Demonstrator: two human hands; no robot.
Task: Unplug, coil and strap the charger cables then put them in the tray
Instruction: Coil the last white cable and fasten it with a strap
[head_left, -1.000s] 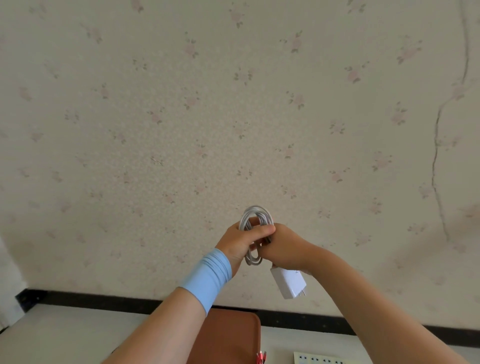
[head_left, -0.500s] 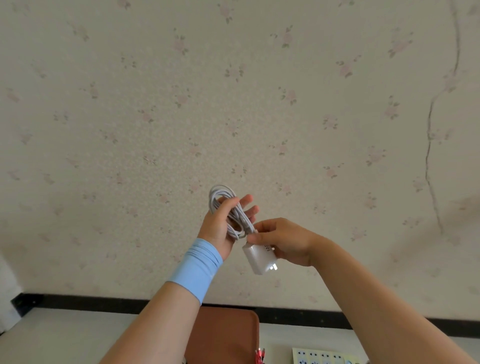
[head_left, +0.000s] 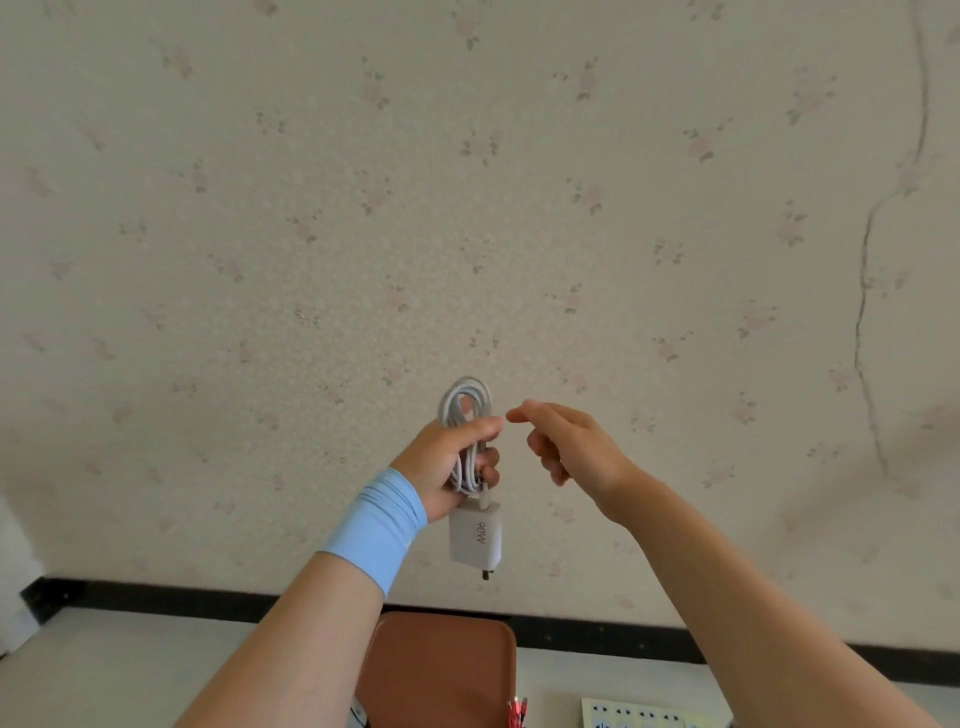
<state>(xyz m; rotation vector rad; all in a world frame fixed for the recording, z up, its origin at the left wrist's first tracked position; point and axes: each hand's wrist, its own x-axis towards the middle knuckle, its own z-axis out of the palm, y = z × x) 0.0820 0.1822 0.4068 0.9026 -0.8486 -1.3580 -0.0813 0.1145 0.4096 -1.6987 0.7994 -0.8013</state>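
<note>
A white charger cable is wound into a tight coil and held upright in front of the wall by my left hand, which wears a light blue wrist sleeve. The white charger block marked 90W hangs from the coil's lower end, prongs pointing down. My right hand hovers just right of the coil, fingers loosely apart and holding nothing, its fingertip close to my left thumb. The brown tray lies on the table below, partly hidden by my left forearm.
A white power strip shows at the bottom edge right of the tray, with a small red item between them. A floral papered wall with a black baseboard rises behind the pale table.
My right hand has let go of the charger block and drawn away to the right. The block now dangles freely below the coil, which stays in my left hand.
</note>
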